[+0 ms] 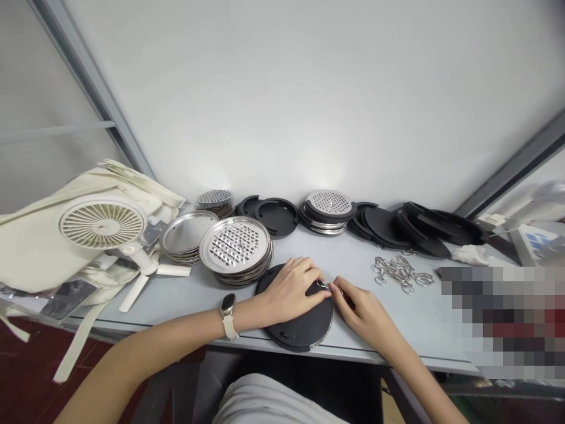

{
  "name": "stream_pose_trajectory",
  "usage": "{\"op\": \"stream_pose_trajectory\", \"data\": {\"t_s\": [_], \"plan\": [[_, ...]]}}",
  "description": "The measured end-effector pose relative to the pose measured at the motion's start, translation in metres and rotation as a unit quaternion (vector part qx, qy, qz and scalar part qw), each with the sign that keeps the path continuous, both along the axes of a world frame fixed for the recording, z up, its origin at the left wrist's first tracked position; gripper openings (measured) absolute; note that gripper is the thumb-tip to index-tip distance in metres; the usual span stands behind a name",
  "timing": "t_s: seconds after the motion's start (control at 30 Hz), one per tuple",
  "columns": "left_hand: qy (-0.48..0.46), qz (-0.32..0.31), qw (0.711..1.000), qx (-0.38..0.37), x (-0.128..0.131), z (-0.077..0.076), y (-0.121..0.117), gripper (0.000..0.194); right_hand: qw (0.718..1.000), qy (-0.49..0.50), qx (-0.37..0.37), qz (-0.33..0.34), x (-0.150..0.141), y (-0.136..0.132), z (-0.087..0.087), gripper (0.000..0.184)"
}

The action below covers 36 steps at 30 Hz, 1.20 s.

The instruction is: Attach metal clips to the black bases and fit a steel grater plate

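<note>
A black round plate (304, 327) with small slots lies on the table in front of me, a thin metal rim showing at its lower right edge. Over its upper part is my left hand (293, 288), fingers bent down onto it and thumb close to the plate's right edge. My right hand (362, 309) is closed in a pinch on a small wire clip (324, 285) at that same edge. The clip's far end sits beside my left thumb and forefinger; part of it is hidden by the fingers.
Loose wire clips (401, 272) lie to the right. Stacked metal grater discs (238, 244) and plain metal discs (188, 232) stand left. Along the wall are black rings (276, 215), a perforated disc (329, 203) and black plates (384, 227). A fan (103, 224) and cream bag (30, 247) occupy the far left.
</note>
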State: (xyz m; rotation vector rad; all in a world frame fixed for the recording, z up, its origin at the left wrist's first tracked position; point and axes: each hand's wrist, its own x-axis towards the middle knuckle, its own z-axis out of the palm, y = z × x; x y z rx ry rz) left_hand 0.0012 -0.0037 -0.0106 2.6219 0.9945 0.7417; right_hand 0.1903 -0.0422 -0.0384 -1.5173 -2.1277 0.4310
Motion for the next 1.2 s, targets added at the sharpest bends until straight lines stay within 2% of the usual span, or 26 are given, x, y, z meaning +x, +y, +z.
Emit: {"op": "stream_pose_trajectory", "data": {"t_s": [0.3,0.43,0.53,0.67,0.83,1.03,1.2], "plan": [[0.107,0.004,0.988,0.109,0.0,0.006,-0.009,0.024,0.999,0.001,-0.011,0.033,0.002,0.002,-0.002,0.023],[0.142,0.053,0.983,0.102,0.001,0.005,-0.011,0.028,0.999,0.01,-0.015,0.035,0.002,0.002,-0.003,0.023],[0.15,0.066,0.982,0.096,0.002,0.006,-0.01,0.023,0.999,0.009,-0.014,0.039,0.002,0.002,-0.003,0.025],[0.149,0.056,0.983,0.087,0.001,0.007,-0.01,0.018,0.999,0.01,-0.019,0.04,0.002,0.002,-0.002,0.026],[0.158,0.049,0.983,0.073,0.001,0.009,-0.009,0.021,0.999,0.014,-0.022,0.045,0.003,0.0,-0.002,0.028],[0.163,-0.01,0.985,0.051,-0.003,0.013,-0.001,0.024,0.998,0.016,-0.022,0.049,0.003,-0.001,0.0,0.029],[0.17,-0.016,0.984,0.055,-0.003,0.013,-0.002,0.022,0.998,0.016,-0.026,0.052,0.003,0.0,-0.001,0.029]]}}
